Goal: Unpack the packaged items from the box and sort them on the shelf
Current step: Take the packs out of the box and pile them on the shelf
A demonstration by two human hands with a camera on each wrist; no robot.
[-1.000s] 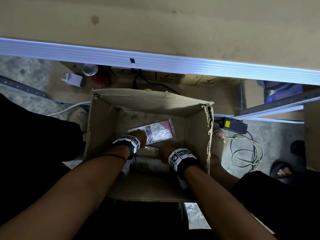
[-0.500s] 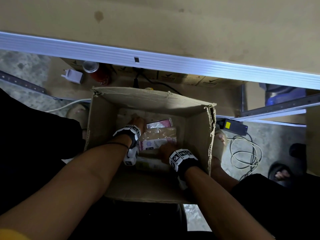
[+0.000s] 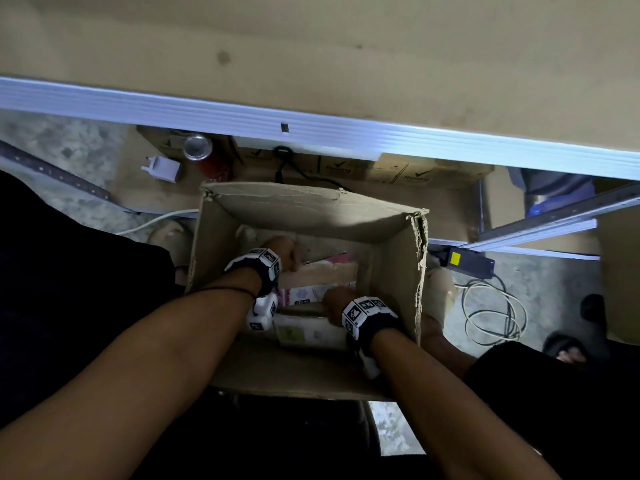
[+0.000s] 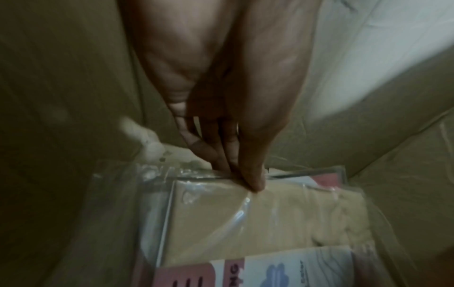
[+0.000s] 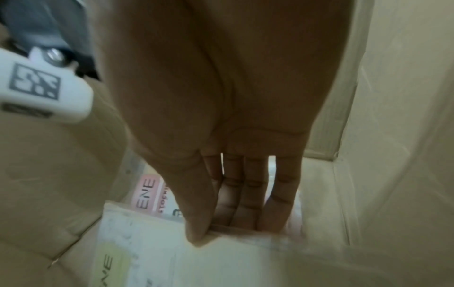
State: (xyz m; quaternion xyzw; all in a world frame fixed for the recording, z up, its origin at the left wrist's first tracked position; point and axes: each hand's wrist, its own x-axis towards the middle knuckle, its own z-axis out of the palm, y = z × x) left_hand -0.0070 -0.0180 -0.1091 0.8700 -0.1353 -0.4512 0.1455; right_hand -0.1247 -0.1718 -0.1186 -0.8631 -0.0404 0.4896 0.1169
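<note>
Lying flat on the floor of the cardboard box (image 3: 388, 265), the tan packet (image 4: 265, 223) runs its long axis left to right, its far edge pinched by the left hand (image 4: 230, 136); the right hand (image 5: 236, 155) pinches a white packet (image 5: 221, 258) nearer the body, fingers (image 5: 245, 203) straight behind it.

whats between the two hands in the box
A clear-wrapped beige packet with a pink-and-white label, spanning from left hand to right hand; head view.

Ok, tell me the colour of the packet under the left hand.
Beige packet, in clear plastic; the left wrist view shows it best.
</note>
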